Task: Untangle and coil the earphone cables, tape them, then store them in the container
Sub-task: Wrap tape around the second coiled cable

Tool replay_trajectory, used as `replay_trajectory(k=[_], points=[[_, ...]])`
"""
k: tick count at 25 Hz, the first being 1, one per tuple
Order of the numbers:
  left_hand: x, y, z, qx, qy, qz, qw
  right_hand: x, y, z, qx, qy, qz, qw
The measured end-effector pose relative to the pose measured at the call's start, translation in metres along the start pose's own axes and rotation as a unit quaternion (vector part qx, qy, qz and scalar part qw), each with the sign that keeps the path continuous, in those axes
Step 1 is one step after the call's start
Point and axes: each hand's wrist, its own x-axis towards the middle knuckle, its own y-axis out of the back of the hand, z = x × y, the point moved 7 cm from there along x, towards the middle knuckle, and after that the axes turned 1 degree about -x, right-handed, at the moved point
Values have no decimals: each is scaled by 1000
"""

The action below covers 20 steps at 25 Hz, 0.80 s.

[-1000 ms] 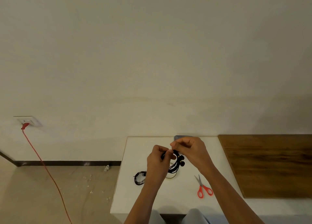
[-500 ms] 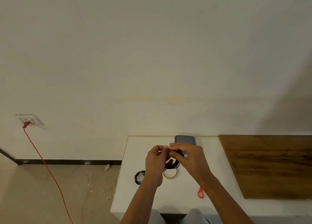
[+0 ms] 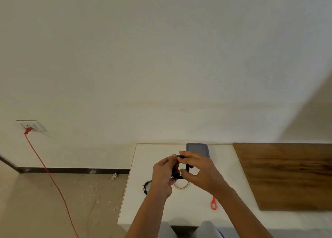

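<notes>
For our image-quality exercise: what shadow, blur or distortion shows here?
Head view: soft light, no glare; a shadow darkens the wall at right; wide-angle distortion skews the socket; left hand, right hand and earphone cable look slightly blurred.

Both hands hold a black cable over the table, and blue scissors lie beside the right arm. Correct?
No: the scissors are red, not blue, as the head view shows. The left hand and right hand do hold the black cable over the table.
</notes>
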Motion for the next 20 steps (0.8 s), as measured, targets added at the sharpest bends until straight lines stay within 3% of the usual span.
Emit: replay_trajectory(k=[5,9,12,16,20], points=[[-3,-1,5,10,-21,11,1000,5,7,-3,70,-45,88,993],[-5,-3,5,13,-31,12,999,10,6,2,81,-116,96,985],[-4,-2,5,17,-39,15,999,13,4,-3,24,-118,67,990],[-5,-4,4,28,-45,15,998,19,-6,-15,-171,-76,8,982],[-6,-5,6,76,-88,11,993,17,0,-6,-155,-149,51,975]])
